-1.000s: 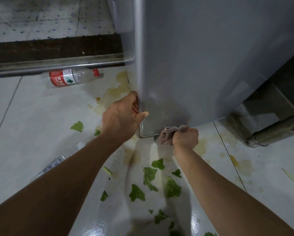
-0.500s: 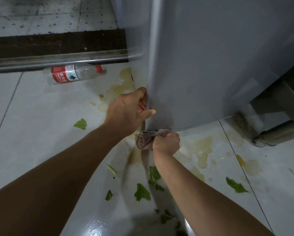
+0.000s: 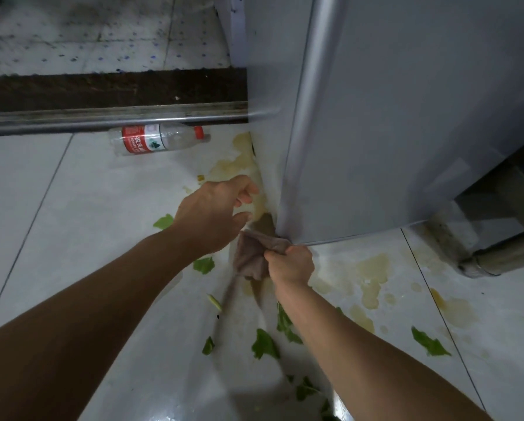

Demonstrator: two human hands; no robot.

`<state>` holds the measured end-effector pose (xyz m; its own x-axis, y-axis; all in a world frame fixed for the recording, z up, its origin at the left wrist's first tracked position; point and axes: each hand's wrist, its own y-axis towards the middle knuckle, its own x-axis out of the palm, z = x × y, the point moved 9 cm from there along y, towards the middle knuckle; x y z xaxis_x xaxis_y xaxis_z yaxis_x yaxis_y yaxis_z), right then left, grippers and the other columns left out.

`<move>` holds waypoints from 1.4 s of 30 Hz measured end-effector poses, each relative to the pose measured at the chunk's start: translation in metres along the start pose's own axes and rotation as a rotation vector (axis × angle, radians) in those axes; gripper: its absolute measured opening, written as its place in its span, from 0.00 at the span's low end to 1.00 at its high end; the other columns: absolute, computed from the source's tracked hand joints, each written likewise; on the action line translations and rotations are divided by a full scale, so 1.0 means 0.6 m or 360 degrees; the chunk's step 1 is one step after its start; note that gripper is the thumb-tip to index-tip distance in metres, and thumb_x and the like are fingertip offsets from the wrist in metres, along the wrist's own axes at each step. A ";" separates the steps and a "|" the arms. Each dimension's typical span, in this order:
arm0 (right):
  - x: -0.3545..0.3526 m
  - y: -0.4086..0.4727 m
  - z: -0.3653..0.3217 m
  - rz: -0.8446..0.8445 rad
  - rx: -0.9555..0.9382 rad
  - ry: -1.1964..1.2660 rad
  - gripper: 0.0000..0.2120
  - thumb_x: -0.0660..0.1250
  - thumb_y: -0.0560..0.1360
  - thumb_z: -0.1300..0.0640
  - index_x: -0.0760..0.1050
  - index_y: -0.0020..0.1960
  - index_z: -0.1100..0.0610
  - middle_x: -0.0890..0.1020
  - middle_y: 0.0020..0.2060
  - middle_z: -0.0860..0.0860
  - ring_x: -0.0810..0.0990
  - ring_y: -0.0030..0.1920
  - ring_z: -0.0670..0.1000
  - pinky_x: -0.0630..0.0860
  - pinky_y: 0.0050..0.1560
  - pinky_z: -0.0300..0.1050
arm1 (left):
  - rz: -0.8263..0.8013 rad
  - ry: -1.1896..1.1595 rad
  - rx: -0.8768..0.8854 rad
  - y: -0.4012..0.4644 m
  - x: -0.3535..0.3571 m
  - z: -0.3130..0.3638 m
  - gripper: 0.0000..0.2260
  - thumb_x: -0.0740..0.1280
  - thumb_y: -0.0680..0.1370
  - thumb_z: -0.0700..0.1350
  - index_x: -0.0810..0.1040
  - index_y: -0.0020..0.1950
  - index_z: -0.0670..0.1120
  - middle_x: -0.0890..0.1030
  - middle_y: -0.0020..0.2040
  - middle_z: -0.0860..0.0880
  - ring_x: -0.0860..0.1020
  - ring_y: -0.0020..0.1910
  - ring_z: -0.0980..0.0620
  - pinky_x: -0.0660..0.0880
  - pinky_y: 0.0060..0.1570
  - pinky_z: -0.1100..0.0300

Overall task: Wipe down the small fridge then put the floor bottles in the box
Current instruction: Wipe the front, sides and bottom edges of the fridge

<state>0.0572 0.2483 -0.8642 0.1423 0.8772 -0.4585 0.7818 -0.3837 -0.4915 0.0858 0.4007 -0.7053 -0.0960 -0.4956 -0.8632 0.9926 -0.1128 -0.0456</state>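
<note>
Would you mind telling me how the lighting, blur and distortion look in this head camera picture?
Head view: dim, bluish light; the fridge edge and the metal rail bow from wide-angle distortion; the left hand is slightly motion-blurred; the right hand grips the cloth, which is soft-edged; glare spots gleam on the wet floor near the bottom edge.

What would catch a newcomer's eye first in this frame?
The grey fridge fills the upper right, and at its bottom front corner the right hand grips a brownish cloth against the edge, with the left hand loosely open beside it. Next come the messy floor tiles: yellowish stains and torn green leaves, plus a red-labelled plastic bottle lying on its side at the back.
</note>
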 end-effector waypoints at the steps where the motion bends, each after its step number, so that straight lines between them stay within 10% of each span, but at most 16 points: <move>1: -0.005 -0.005 -0.002 -0.0045 -0.0039 -0.0021 0.10 0.72 0.69 0.59 0.76 0.47 0.62 0.80 0.42 0.55 0.81 0.46 0.55 0.72 0.38 0.37 | 0.0000 -0.0004 -0.0036 -0.003 -0.004 -0.005 0.14 0.69 0.74 0.44 0.73 0.59 0.52 0.79 0.52 0.56 0.77 0.52 0.55 0.76 0.54 0.51; 5: -0.039 -0.040 -0.038 -0.0187 -0.0280 -0.0267 0.13 0.69 0.69 0.63 0.65 0.38 0.52 0.72 0.34 0.45 0.70 0.32 0.41 0.66 0.24 0.30 | -0.0041 -0.0030 -0.0211 -0.027 -0.020 -0.018 0.15 0.69 0.74 0.45 0.73 0.59 0.52 0.80 0.54 0.54 0.77 0.52 0.53 0.76 0.54 0.51; 12: -0.128 -0.160 -0.163 -0.0356 -0.0505 -0.0604 0.13 0.64 0.72 0.68 0.67 0.50 0.53 0.77 0.44 0.48 0.79 0.47 0.52 0.77 0.46 0.44 | -0.0197 -0.0098 -0.0524 -0.114 -0.109 0.002 0.14 0.67 0.75 0.47 0.71 0.60 0.55 0.78 0.53 0.57 0.77 0.53 0.53 0.75 0.55 0.50; 30: -0.315 -0.557 -0.616 -0.0714 -0.0923 -0.1103 0.14 0.60 0.75 0.67 0.70 0.58 0.56 0.78 0.53 0.53 0.78 0.54 0.53 0.76 0.54 0.48 | -0.0142 -0.0046 -0.0869 -0.292 -0.643 0.212 0.15 0.67 0.75 0.49 0.71 0.61 0.55 0.79 0.55 0.57 0.77 0.52 0.54 0.75 0.52 0.55; 42: -0.291 -0.635 -0.794 -0.0313 -0.1055 -0.1127 0.14 0.61 0.76 0.65 0.76 0.60 0.56 0.80 0.54 0.53 0.78 0.53 0.51 0.73 0.53 0.38 | -0.0228 -0.0002 -0.0560 -0.252 -0.804 0.143 0.16 0.66 0.76 0.50 0.70 0.62 0.56 0.77 0.58 0.57 0.77 0.53 0.56 0.75 0.51 0.58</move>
<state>0.0238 0.3787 -0.2439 -0.2535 0.4497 -0.8565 0.9650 0.1793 -0.1914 -0.0244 0.5827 -0.2388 -0.2355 -0.4972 -0.8351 0.9341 0.1215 -0.3357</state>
